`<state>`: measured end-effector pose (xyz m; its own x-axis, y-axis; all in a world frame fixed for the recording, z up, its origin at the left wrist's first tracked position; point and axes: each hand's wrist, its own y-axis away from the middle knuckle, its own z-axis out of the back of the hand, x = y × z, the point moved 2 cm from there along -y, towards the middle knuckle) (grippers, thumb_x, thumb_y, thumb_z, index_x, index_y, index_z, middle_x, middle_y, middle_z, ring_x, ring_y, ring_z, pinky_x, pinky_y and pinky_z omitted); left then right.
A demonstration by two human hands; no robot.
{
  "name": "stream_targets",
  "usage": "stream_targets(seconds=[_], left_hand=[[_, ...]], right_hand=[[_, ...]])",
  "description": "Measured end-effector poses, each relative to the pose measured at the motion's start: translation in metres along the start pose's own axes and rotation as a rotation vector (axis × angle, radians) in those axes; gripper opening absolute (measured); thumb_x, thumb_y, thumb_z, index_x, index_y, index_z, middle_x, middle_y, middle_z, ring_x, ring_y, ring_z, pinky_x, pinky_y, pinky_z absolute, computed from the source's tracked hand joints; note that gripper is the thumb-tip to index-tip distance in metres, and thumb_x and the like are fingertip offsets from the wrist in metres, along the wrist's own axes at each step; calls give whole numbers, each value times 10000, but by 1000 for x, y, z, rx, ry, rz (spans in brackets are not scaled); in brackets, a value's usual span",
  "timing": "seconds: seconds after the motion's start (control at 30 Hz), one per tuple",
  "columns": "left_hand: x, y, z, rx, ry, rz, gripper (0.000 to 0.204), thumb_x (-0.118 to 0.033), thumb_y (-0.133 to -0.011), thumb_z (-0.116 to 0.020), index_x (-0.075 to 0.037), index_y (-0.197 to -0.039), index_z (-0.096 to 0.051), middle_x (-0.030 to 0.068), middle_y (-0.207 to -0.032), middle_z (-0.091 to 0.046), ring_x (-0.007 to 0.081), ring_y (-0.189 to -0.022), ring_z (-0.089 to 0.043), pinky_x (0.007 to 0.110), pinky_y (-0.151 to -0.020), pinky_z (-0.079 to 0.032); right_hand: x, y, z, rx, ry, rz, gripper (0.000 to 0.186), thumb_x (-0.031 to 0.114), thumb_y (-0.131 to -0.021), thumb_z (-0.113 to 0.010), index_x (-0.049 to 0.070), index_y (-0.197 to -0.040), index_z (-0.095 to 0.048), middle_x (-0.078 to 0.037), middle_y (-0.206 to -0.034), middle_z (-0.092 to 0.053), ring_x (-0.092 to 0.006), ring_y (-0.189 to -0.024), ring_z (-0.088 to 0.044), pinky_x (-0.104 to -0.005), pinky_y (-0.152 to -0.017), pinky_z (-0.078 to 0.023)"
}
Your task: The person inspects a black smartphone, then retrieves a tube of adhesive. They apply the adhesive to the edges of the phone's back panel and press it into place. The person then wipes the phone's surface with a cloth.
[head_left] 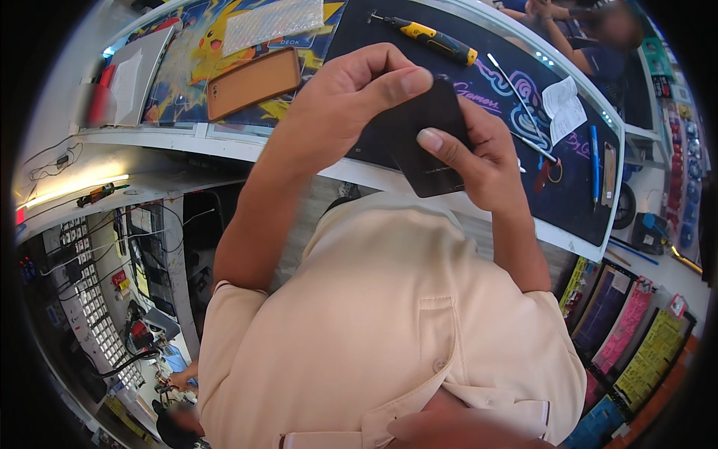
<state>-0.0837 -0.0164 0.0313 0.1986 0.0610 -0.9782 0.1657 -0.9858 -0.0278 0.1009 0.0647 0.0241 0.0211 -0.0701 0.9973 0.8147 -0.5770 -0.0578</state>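
A dark, flat phone [423, 146] is held tilted above the front edge of the counter. My right hand [490, 157] grips its right side, with the thumb across the face and the fingers behind. At the phone's top edge, my left hand [359, 93] pinches with thumb and forefinger. Whether a thin film lies in that pinch, I cannot tell. A brown phone case [254, 84] lies on the counter left of my hands, next to a sheet of bubble wrap [273, 26]. Beyond the phone rests a yellow and black electric screwdriver [426, 37].
On the dark mat [479, 82] lie a thin white rod [516, 86], a crumpled paper slip [562, 110] and a blue pen [595, 165]. A laptop [142, 78] stands far left. Lower left are a keyboard [101, 307] and cables. Another person [598, 45] sits across the counter.
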Motion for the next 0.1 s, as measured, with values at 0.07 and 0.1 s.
stream_targets(seconds=[0.07, 0.1], left_hand=[[-1, 10, 9, 69, 3, -67, 312, -301, -1047, -661, -77, -1263, -683, 4, -1100, -694, 74, -1029, -623, 224, -933, -484], [-3, 18, 14, 108, 11, -100, 368, -269, -1061, -639, -82, -1376, -674, 23, -1187, -702, 98, -1110, -631, 240, -1005, -478]], right_hand=[[4, -2, -1, 11, -98, -58, 310, 242, -980, -750, 27, -1193, -687, -37, -946, -707, -89, -855, -614, -251, -777, -521], [6, -1, -2, 13, -155, -86, 315, 256, -984, -752, 47, -1212, -692, -46, -951, -712, -95, -861, -620, -253, -785, -527]])
